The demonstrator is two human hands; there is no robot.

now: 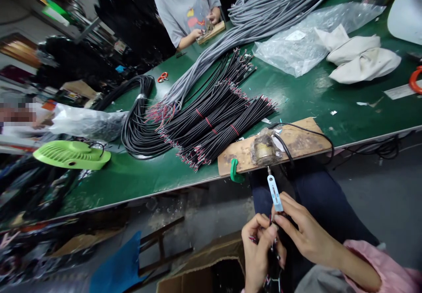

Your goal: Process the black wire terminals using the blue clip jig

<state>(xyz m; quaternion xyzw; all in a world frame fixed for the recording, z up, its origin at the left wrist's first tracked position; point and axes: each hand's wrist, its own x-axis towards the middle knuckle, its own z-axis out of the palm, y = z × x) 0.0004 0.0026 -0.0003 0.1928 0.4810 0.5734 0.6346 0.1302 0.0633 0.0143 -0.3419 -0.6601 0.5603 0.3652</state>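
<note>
Down at the bottom of the view, your left hand (259, 251) and right hand (301, 231) were bunched together over your lap, both sets of fingers closed around a small bundle of thin wires (273, 244). Left hand was pinching the red and white ends, right hand wrapped over the top, probably to keep the strands lined up. Just above your knuckles hung a little white tool tip (274, 192), sticking down from a grimy metal device (264, 150) mounted on a wooden board (298, 141). That board was held to the edge of the green worktop (138, 178) by a green clamp (234, 172), I'd guess so it stayed put while you fed wires up to it.

Piles of black cables (211, 126) with stripped ends lay near the board, within easy reach. Grey cables (263, 16) ran further back, next to a clear plastic bag (296, 42) and white cloths (359, 57). A green fan (70, 154) sat at the left, and another person (187, 11) worked at the far end.
</note>
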